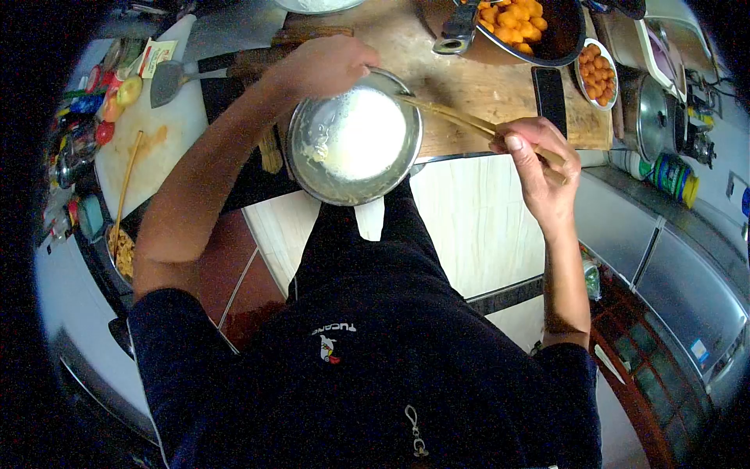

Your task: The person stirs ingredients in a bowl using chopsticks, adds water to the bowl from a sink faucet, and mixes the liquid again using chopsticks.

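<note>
A metal bowl hangs tilted over the counter's front edge, in front of my body. White liquid fills much of it, with paler residue along its left inside wall. My left hand is closed on the bowl's far rim. In my right hand is a pair of wooden chopsticks, pinched between thumb and fingers. Their tips reach the bowl's right rim; whether they touch the liquid I cannot tell.
On the wooden board are a dark pot of orange balls, a black phone and a white dish of brown balls. To the left are a spatula, a white cutting board and another chopstick.
</note>
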Demonstrator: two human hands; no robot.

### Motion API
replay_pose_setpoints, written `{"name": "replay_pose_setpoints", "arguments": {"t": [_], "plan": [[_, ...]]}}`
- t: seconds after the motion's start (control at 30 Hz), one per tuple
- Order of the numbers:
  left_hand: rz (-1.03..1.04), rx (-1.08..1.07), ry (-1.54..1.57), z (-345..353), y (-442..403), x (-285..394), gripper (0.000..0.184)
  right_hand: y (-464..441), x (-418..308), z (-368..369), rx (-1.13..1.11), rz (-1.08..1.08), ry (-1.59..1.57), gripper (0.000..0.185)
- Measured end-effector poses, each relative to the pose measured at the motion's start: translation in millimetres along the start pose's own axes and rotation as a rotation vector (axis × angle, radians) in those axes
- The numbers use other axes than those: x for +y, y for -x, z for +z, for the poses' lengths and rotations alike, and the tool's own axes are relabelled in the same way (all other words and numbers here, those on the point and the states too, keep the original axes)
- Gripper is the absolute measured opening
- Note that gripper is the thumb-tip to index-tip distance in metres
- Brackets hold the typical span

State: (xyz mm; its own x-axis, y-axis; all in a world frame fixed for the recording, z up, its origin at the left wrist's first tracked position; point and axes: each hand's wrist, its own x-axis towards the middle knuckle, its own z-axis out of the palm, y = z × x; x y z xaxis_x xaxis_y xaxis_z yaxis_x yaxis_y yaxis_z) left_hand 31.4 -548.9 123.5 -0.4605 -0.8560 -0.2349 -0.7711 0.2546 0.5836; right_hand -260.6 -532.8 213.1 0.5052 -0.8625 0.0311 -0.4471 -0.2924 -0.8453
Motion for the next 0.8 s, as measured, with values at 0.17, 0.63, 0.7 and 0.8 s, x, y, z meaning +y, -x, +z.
{"name": "replay_pose_setpoints", "arguments": {"t": [0.17, 0.63, 0.7, 0.8], "plan": [[0.058, 0.105, -0.066, 9.8, -2.2, -6.5, 0.022, 5.4, 5.9, 4.3, -0.089, 0.124, -0.086, 0.010], [-0.105, -0.031, -0.122, 0.8, -3.2, 6.9, 0.024, 12.0, 18.8, -7.3, 0.111, 0.237, -0.281, 0.018], [-0.074, 0.003, -0.101, 3.0, -1.6, 2.5, 0.023, 14.3, 23.7, -6.7, 0.110, 0.285, -0.331, 0.019], [-0.056, 0.086, -0.055, 10.3, 5.3, -3.5, 0.024, 14.0, 21.3, -7.7, 0.132, 0.305, -0.395, 0.021]]}}
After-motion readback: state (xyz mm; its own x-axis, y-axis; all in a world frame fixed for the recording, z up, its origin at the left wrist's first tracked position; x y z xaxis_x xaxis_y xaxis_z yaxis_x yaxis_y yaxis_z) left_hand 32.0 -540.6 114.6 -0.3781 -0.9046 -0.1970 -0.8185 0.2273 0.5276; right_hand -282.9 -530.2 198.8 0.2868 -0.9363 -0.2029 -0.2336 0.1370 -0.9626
